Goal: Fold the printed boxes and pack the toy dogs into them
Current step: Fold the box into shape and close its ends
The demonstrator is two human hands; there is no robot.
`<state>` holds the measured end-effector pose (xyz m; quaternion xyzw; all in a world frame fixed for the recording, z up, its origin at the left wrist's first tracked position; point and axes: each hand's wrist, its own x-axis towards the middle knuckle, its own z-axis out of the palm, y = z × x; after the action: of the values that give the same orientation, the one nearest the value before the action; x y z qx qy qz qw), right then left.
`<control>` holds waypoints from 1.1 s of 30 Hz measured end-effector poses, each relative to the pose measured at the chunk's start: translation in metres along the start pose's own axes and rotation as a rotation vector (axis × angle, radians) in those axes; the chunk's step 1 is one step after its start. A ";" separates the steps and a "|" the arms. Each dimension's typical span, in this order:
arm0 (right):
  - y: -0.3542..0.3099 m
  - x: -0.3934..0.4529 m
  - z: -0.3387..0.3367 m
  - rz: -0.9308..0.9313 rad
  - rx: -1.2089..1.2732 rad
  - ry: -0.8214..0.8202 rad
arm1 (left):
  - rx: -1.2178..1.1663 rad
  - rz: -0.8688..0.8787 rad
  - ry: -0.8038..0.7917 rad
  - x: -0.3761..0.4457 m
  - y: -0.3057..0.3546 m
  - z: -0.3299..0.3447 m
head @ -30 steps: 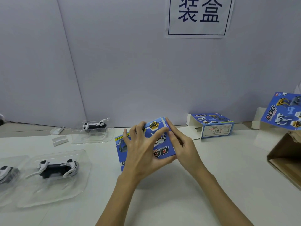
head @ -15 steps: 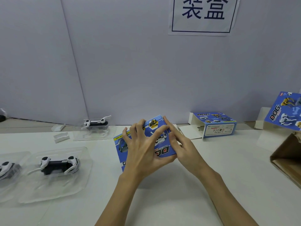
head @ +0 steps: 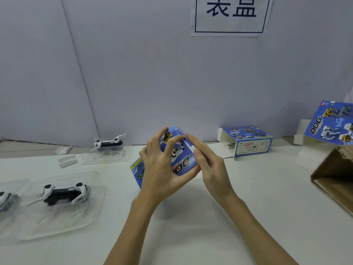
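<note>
1. Nearest me, my left hand (head: 162, 169) grips the blue box (head: 181, 159) just above the table (head: 248, 197), fingers curled over its printed face.
2. My right hand (head: 208, 161) lays straight fingers together against the box's right edge — I judge I'm mid-fold, closing a flap; next it needs tucking in.
3. Left, a toy dog (head: 65, 194) waits in its clear tray (head: 91, 217).
4. Farther back, a folded box (head: 248, 142) lies open-ended.

"DOG" on flat box (head: 330, 125); "装盒" on wall sign (head: 230, 15).
</note>
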<state>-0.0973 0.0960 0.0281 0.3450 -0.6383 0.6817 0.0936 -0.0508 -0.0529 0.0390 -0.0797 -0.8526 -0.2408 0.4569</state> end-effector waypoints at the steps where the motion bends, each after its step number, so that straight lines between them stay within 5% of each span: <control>1: 0.000 0.000 0.001 0.006 0.008 -0.005 | 0.009 0.006 -0.005 0.000 -0.001 -0.002; 12: 0.001 -0.002 0.000 -0.088 -0.174 -0.091 | 0.084 0.006 0.051 0.002 -0.001 -0.006; 33: -0.001 -0.007 0.016 0.009 -0.031 -0.035 | 0.039 0.023 0.074 0.000 -0.002 0.005</control>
<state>-0.0865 0.0834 0.0239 0.3528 -0.6519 0.6658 0.0847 -0.0553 -0.0525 0.0360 -0.0716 -0.8387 -0.2218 0.4922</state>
